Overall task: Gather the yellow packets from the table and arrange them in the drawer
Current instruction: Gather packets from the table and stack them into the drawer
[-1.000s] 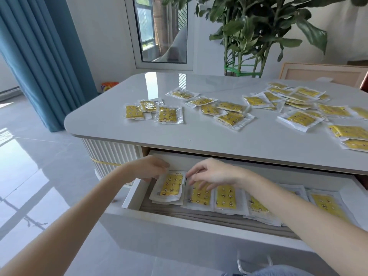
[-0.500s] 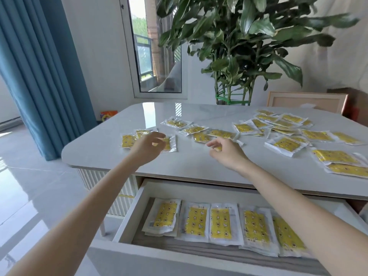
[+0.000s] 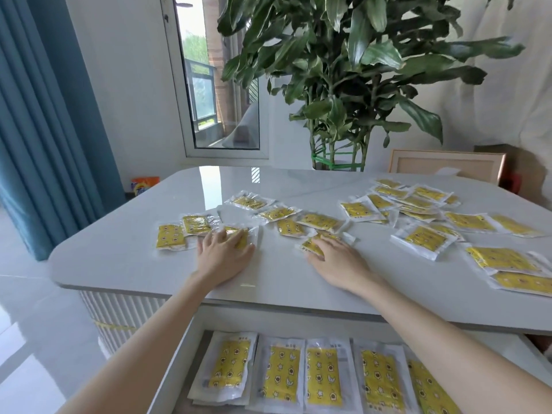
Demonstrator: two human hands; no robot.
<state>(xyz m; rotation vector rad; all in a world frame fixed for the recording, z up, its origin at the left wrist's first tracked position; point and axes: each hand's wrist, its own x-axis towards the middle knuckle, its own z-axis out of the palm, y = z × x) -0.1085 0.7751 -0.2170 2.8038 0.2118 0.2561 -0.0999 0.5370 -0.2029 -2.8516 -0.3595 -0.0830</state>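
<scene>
The left forearm (image 3: 140,342) and right forearm (image 3: 442,330) stretch forward, bare and drawing slightly together. The left hand (image 3: 223,258) lies palm down, fingers straight and a little spread. The right hand (image 3: 339,264) is palm down too, fingers flat and angled leftward.

1. One wide head-worn camera is looking forward and down from behind the fingers (image 3: 321,245), near them.
2. It is framing the table (image 3: 134,264) beyond and beside the fingers, and the drawer (image 3: 174,372) nearer than them.
</scene>
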